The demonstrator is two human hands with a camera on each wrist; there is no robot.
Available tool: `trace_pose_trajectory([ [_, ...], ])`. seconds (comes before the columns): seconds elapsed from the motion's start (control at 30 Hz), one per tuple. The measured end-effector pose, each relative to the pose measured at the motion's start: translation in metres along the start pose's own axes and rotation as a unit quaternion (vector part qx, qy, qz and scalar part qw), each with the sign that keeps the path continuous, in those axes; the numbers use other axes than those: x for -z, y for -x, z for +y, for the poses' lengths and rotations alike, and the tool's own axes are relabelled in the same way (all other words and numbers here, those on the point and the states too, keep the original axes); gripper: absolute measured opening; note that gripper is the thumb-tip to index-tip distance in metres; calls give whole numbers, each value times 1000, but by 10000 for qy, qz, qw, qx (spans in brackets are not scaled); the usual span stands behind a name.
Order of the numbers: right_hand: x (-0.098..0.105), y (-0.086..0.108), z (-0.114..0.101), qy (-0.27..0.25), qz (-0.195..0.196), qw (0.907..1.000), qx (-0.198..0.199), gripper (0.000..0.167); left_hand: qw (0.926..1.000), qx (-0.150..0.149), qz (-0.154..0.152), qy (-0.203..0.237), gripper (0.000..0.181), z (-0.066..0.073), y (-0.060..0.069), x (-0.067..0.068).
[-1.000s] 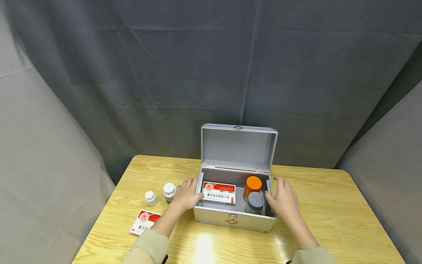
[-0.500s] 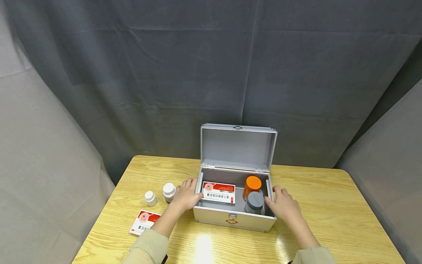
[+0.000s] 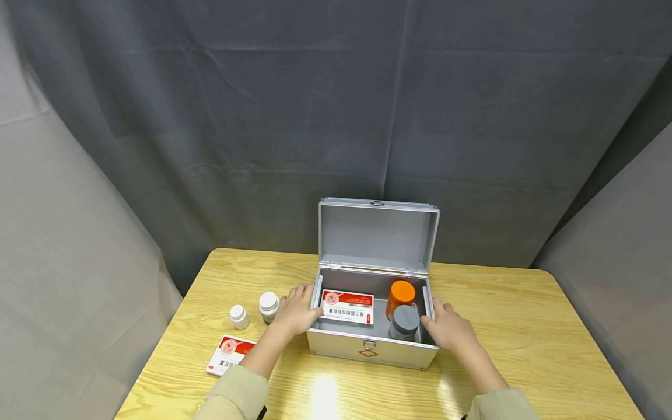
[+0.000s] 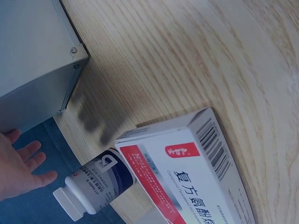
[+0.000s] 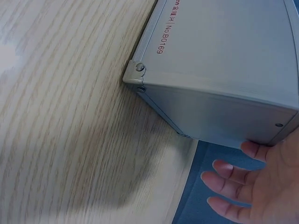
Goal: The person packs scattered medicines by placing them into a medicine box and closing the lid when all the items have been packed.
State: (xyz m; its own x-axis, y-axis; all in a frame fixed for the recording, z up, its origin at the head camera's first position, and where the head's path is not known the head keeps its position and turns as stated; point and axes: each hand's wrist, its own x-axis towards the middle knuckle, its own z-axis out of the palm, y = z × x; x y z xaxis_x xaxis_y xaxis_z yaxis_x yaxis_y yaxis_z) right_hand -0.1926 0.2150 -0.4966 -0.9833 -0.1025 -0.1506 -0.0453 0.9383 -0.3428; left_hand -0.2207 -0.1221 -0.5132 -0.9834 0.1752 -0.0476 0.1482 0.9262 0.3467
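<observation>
A silver first-aid case (image 3: 336, 346) stands with its lid raised. My left hand (image 3: 296, 312) holds its left rim, thumb over the edge and fingers outside. On the right rim, my right hand (image 3: 452, 331) has its thumb over the edge and index finger against the outer wall. The right wrist view shows the other fingers (image 5: 229, 189) loosely bent, off the wall. Inside the case lie a red-and-white medicine box (image 3: 347, 307), an orange-capped bottle (image 3: 402, 298) and a grey-lidded jar (image 3: 404, 324).
Left of the case stand a white vitamin B bottle (image 4: 96, 182) and a smaller white bottle (image 3: 239, 317). Another medicine box (image 3: 229, 353) lies nearer, partly behind my left forearm. The wooden table (image 3: 530, 338) extends to the right; grey curtains (image 3: 283, 146) hang behind.
My right hand's fingers have drawn in and down against the case's right wall. My left hand has kept its place on the left rim.
</observation>
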Motion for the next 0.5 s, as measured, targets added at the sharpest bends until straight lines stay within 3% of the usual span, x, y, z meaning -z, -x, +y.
trace_pose_trajectory([
  [0.3, 0, -2, -1, -20, -101, 9999, 14, 54, 9996, -120, 109, -225, 66, -1, 0, 1],
  [0.5, 1, -2, -1, -45, -70, 10000, 37, 52, 9952, -403, 578, -675, 62, 1, 2, 4],
])
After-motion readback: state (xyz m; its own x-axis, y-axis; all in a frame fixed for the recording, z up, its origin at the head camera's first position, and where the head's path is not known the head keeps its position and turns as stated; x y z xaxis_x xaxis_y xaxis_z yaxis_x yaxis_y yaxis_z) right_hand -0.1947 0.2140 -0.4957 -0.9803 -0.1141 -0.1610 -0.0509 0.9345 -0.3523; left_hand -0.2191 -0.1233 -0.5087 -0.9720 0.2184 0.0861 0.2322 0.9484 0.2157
